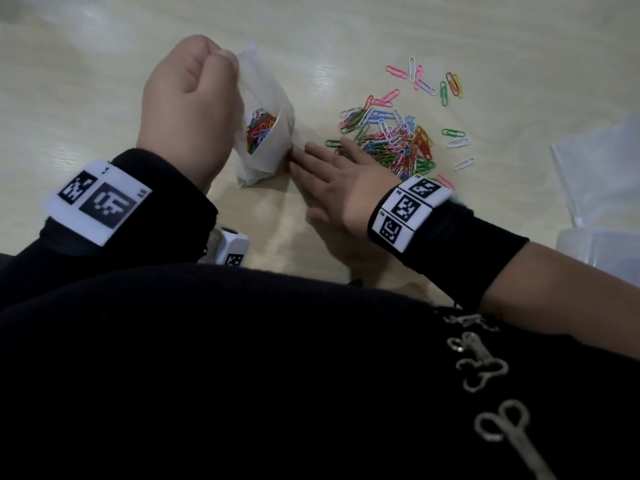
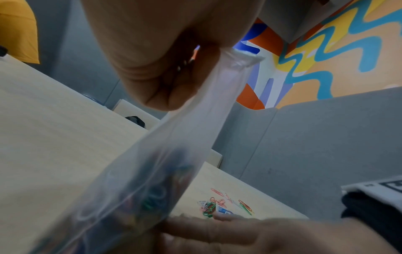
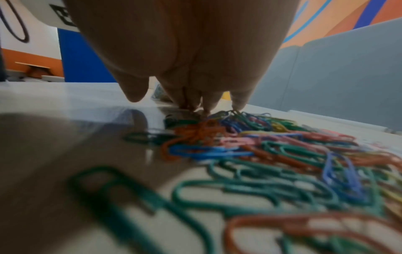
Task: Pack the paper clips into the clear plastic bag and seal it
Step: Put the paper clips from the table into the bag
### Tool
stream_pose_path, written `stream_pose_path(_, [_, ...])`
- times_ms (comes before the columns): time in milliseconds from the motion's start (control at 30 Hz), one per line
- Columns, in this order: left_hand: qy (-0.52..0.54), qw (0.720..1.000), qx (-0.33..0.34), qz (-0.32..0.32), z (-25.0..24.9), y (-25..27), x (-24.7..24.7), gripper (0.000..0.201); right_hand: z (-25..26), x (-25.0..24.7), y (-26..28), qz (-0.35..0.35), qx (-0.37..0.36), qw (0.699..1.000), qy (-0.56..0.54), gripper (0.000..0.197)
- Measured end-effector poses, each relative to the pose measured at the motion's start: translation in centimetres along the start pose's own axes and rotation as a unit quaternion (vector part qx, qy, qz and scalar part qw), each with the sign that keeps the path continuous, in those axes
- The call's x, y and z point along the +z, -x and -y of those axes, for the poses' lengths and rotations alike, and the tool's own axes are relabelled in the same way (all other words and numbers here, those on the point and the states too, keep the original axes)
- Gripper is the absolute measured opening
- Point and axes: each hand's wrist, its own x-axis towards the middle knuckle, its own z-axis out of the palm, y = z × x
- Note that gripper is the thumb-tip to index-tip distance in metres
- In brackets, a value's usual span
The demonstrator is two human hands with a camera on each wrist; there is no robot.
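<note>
The clear plastic bag (image 1: 266, 140), part-filled, is pinched at its rim by the left hand (image 1: 188, 105). The right hand (image 1: 341, 181) lies flat, fingers spread, against the paper clips (image 1: 391, 140) on the bench (image 1: 104, 81). The bag may be knocked askew by the sweep, and clips spilled or scattered.

No readable text; the wristbands (image 1: 98, 202) bear only coded squares (tiny digits blurred).

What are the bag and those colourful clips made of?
Bag: thin, soft plastic, cloudy-clear; the clips inside show through and it crumples where the left hand pinches it.
Paper clips: probably wire with a coloured coating; thin bent loops, smooth and bright.
</note>
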Motion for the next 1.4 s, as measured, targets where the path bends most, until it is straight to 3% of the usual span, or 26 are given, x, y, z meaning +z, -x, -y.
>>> stream_pose_path(67, [0.01,1.0,-0.002,0.002,0.0,0.0,0.2,0.021,-0.2,0.3,0.6,0.028,0.022,0.999,0.027,0.073])
stream_pose_path(267, [0.026,0.998,-0.001,0.065,0.1,0.4,2.1,0.024,-2.5,0.7,3.8,0.016,0.099,0.994,0.053,0.07])
stream_pose_path(467, [0.017,0.987,0.0,0.16,0.2,0.3,5.5,0.027,-4.0,0.2,5.0,-0.078,0.191,0.975,-0.085,0.056])
stream_pose_path(667, [-0.024,0.977,0.034,0.207,0.3,0.0,8.7,0.027,-6.0,-0.2,5.8,-0.122,0.235,0.955,-0.137,0.037])
stream_pose_path(867, [-0.036,0.962,0.046,0.267,0.7,-0.1,10.9,0.02,-7.7,-2.0,7.0,-0.154,0.33,0.901,-0.235,0.039])
stream_pose_path(933, [-0.044,0.96,0.046,0.272,0.7,-0.1,11.4,0.02,-8.1,-2.2,7.4,-0.177,0.356,0.876,-0.275,0.037])
stream_pose_path(1033, [-0.056,0.961,0.042,0.266,0.8,-0.1,12.2,0.023,-8.5,-2.7,7.9,-0.218,0.384,0.811,-0.384,0.03])
stream_pose_path(1133, [-0.056,0.963,0.021,0.261,1.0,-0.1,12.9,0.023,-8.3,-3.6,8.2,-0.249,0.366,0.727,-0.525,0.023])
stream_pose_path(1267, [-0.015,0.965,-0.026,0.259,1.1,0.0,13.3,0.025,-7.7,-5.0,8.2,-0.235,0.306,0.604,-0.697,0.012])
stream_pose_path(1333, [0.014,0.965,-0.046,0.258,0.9,0.3,13.2,0.025,-7.4,-5.1,8.1,-0.209,0.291,0.571,-0.738,0.009])
stream_pose_path(1400, [0.042,0.964,-0.059,0.258,0.6,0.6,13.0,0.024,-7.1,-5.0,7.9,-0.175,0.294,0.57,-0.747,0.007])
